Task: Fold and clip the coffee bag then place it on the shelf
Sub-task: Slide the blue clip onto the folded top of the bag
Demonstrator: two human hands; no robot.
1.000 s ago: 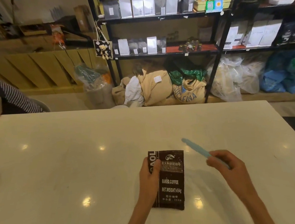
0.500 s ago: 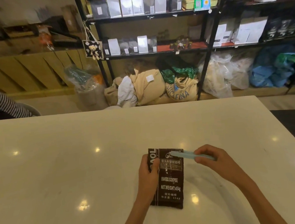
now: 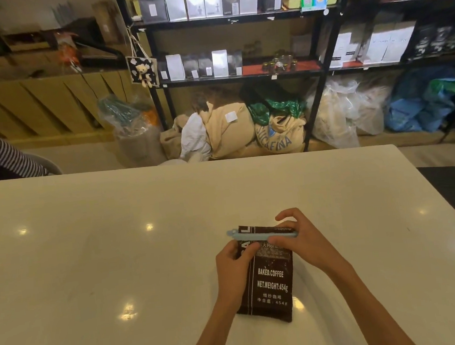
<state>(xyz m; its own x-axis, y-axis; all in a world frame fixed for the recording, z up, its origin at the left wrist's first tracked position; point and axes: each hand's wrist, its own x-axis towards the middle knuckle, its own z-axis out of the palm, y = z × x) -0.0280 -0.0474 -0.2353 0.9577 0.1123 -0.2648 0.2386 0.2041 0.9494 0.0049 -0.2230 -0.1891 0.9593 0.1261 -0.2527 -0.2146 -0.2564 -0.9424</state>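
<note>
I see both forearms reaching in from the bottom edge. Left hand (image 3: 235,262) grips the bag (image 3: 268,276) at its upper left edge, thumb across the front. Right hand (image 3: 302,237) pinches the clip (image 3: 262,235) — a pale blue bar lying across the bag's top. Bag is dark, flat on the tabletop (image 3: 119,264), print reads "BAKED.COFFEE". Shelf (image 3: 240,79) stands well behind.

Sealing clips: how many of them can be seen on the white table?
1. The light blue sealing clip lies across the top of the dark coffee bag, with the right hand at its right end and the left hand below its left end. Hands may hide others.
</note>
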